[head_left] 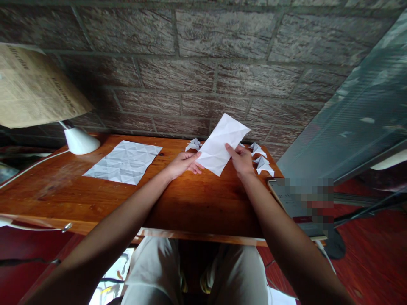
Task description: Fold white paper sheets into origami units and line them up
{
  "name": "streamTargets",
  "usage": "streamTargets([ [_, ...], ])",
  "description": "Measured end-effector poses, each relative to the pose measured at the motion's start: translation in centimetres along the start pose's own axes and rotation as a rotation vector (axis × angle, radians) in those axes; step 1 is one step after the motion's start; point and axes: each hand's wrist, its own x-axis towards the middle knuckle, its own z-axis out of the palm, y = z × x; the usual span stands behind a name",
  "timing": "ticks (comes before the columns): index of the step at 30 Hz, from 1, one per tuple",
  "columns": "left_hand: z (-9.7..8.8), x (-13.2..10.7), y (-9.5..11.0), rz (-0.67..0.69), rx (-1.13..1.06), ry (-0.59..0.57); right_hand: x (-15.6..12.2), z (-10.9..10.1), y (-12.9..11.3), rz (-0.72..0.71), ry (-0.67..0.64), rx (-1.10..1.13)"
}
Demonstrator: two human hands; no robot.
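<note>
Both my hands hold a white creased sheet of paper (221,142) tilted up above the far part of the wooden table (95,197). My left hand (184,163) pinches its lower left edge. My right hand (241,160) grips its lower right edge with the thumb on top. Behind the sheet lie small folded white paper shapes: one (193,145) left of it and others (262,161) to the right of my right hand.
A flat creased paper sheet (124,162) lies on the table's left part. A white lamp base (81,141) with a tan shade (34,87) stands at the far left. A brick wall (197,63) backs the table. A blurred flat object (302,203) sits at the right edge.
</note>
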Motion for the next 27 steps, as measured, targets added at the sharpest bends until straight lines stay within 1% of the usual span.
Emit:
streamTargets([
  [5,0.0,0.1,-0.1,0.031,-0.033,0.021,0.1,-0.1,0.2,-0.011,0.001,-0.021],
  [9,-0.1,0.0,-0.1,-0.011,-0.093,-0.01,0.1,0.1,0.6,-0.017,-0.015,-0.046],
  [12,-0.2,0.0,-0.3,-0.025,-0.111,-0.034,0.0,0.2,1.0,-0.008,-0.06,-0.031],
  [15,-0.1,0.2,-0.6,-0.006,-0.108,-0.007,0.0,0.3,1.4,-0.002,-0.115,-0.038],
  [17,-0.2,0.4,-0.9,-0.002,-0.109,-0.005,0.0,0.3,1.4,-0.005,-0.127,-0.06],
  [21,-0.1,0.5,-0.8,-0.031,-0.14,-0.06,0.1,0.1,0.6,-0.018,-0.12,-0.101],
  [25,0.1,0.2,-0.2,-0.099,-0.2,-0.089,0.2,-0.2,-0.1,-0.045,-0.131,-0.093],
  [27,0.1,-0.1,0.0,-0.128,-0.236,-0.145,0.3,-0.4,-0.3,-0.047,-0.132,-0.071],
])
